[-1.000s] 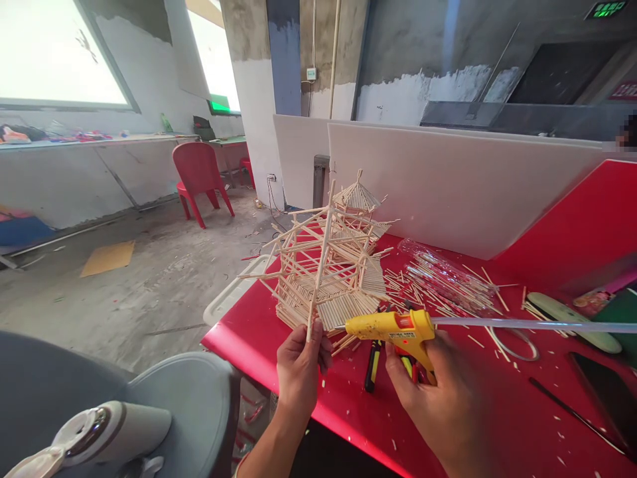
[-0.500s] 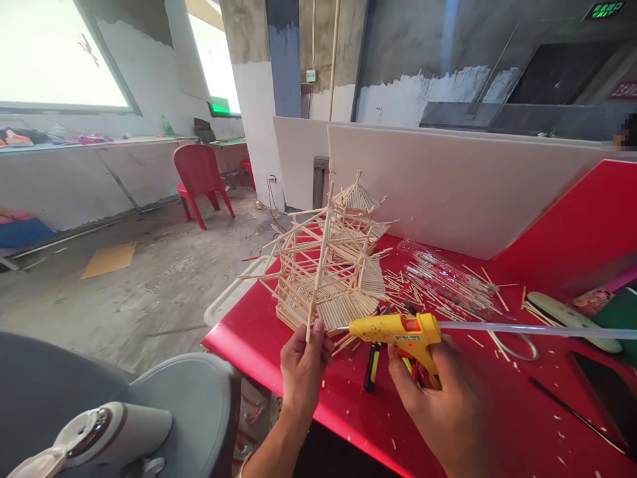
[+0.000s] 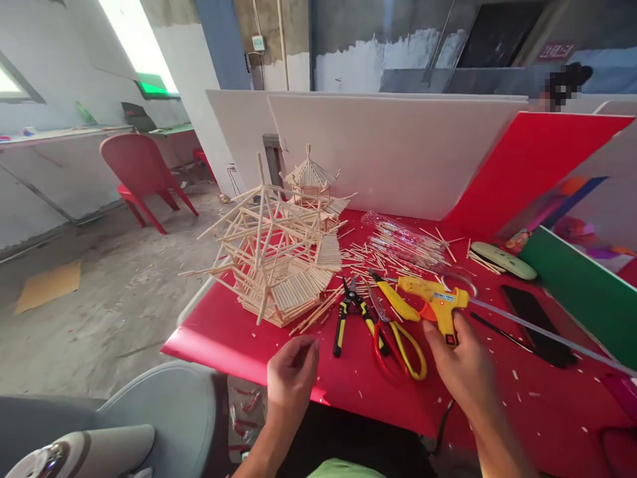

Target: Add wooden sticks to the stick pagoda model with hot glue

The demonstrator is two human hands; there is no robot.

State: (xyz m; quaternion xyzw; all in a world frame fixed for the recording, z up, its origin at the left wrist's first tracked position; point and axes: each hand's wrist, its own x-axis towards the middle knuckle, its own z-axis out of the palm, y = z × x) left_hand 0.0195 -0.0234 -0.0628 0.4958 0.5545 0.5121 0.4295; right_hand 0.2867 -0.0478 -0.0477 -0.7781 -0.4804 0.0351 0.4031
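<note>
A pagoda-like model of thin wooden sticks [image 3: 298,292] stands near the table's left corner, its open frame leaning over a slatted base. My left hand [image 3: 293,372] is in front of it, apart from the sticks, with fingers curled together and nothing visible in them. In my right hand [image 3: 465,355] is the handle of a yellow hot glue gun [image 3: 438,299], low over the table, nozzle to the left. A clear glue stick [image 3: 537,328] trails from its back. Between my hands lie black-and-yellow pliers [image 3: 343,318], red-and-yellow-handled scissors [image 3: 398,352] and a yellow utility knife [image 3: 395,299].
Loose sticks and a plastic bag of sticks [image 3: 408,242] lie behind the tools on the red table [image 3: 358,392]. A phone [image 3: 537,325] is at the right. White boards [image 3: 378,159] stand behind. A grey stool [image 3: 174,405] holds a white bottle [image 3: 109,448]. Another person's head shows far right.
My left hand has let go of the model's upright stick and drawn back. My right hand has moved the glue gun right, away from the model. The view has turned right.
</note>
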